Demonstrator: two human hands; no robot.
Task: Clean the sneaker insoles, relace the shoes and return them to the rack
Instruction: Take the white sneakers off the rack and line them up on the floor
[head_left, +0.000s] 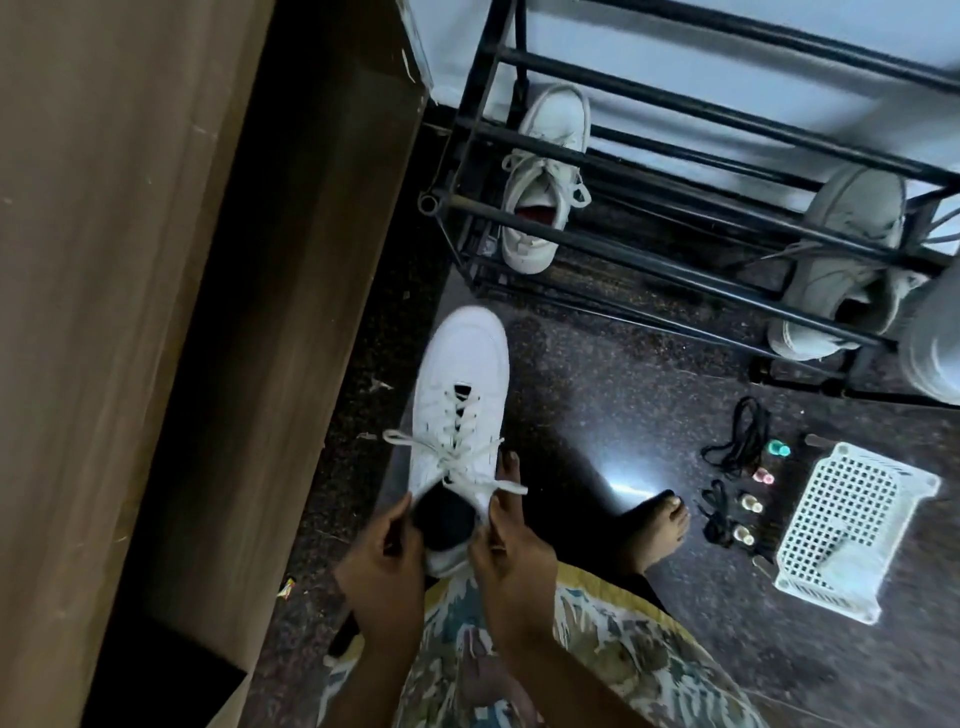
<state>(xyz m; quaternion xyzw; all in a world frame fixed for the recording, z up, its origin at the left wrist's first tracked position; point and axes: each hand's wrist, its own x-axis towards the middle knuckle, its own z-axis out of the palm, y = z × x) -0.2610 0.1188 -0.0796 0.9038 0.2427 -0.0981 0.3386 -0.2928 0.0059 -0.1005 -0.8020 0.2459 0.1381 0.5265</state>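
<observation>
White laced low-top sneaker (460, 395): held just before the black metal-bar shoe rack (675, 171), toe toward it, laces loosely tied, dark inside at the heel.
Left hand (382, 566): gripping the heel collar.
Right hand (511, 551): gripping the collar's other side.
Second white sneaker (545, 182): on the rack's left end, reddish insole showing.
Black loose laces (737, 436): before the rack's right end.
</observation>
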